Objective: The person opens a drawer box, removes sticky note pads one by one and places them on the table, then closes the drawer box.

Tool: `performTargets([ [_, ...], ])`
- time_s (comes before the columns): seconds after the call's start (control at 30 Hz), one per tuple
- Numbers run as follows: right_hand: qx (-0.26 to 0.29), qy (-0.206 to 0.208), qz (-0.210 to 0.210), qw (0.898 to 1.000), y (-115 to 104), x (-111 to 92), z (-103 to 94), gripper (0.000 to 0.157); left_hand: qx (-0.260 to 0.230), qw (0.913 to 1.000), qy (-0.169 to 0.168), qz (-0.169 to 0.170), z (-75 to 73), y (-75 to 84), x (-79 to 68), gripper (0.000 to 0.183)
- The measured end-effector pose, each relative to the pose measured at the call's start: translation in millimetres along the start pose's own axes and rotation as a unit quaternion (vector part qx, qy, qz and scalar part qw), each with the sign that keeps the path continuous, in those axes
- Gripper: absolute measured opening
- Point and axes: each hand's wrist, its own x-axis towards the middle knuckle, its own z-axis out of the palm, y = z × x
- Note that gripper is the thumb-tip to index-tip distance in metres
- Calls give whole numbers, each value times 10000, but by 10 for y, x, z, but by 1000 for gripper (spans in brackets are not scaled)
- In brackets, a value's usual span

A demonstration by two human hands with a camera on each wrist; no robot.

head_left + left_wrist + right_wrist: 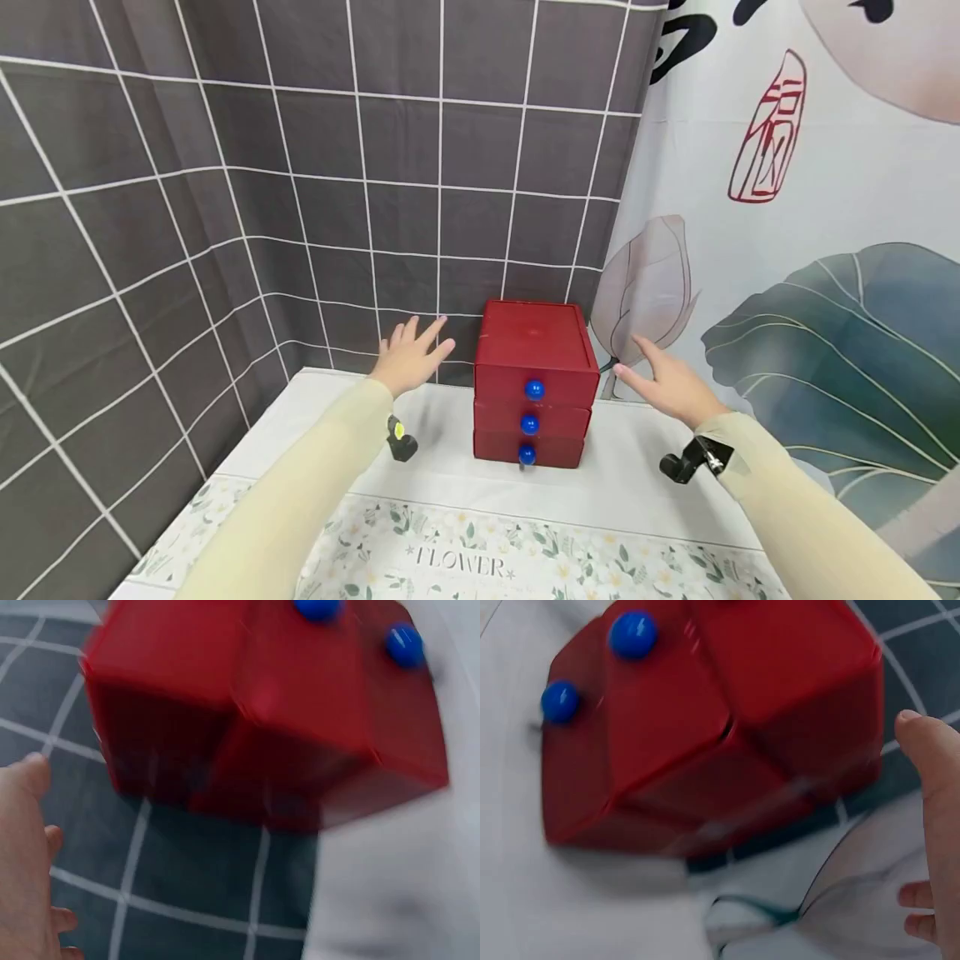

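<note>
Dark gridded cloth and pale leaf-printed hanging behind white tabletop

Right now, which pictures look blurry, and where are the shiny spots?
Left wrist view: the red drawer box looks smeared, with a white glint on the bottom blue knob; right wrist view: blurry edges too, glint on the middle blue knob; head view: sharper, faint shadows on the white tabletop.

The tablecloth reads "FLOWER"; the curtain, red characters.
</note>
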Motion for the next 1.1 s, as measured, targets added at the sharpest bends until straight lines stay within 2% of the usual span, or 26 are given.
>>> performTargets([
  [0.13,22,724,-328,9968,-260,97,-115,57,-145,9986,49,496,-69,285,86,61],
  [0.23,44,1369,-573,9889,-433,133,-149,33,-65,9962,62,865,-79,486,167,57],
  [0.3,57,1751,-733,9818,-542,135,-124,22,84,9946,82,1028,-66,582,220,56],
  [0.43,177,2362,-1048,9659,-735,97,-3,15,211,9939,-75,1076,-4,711,311,56],
  [0.57,397,2699,-1297,9533,-897,34,185,13,107,9945,-496,920,78,786,377,59],
  [0.7,354,2656,-1659,9490,-1010,-18,405,17,147,9922,-716,1006,128,852,418,59],
  [0.87,-65,2151,-2045,9549,-1103,-32,609,29,330,9862,-981,1296,171,919,443,58],
  [1.0,-593,1866,-1989,9602,-1149,-24,698,29,602,9811,-1248,1349,215,956,455,57],
  [1.1,-883,1751,-1727,9652,-1179,-21,759,31,864,9785,-1311,1337,251,966,476,58],
])
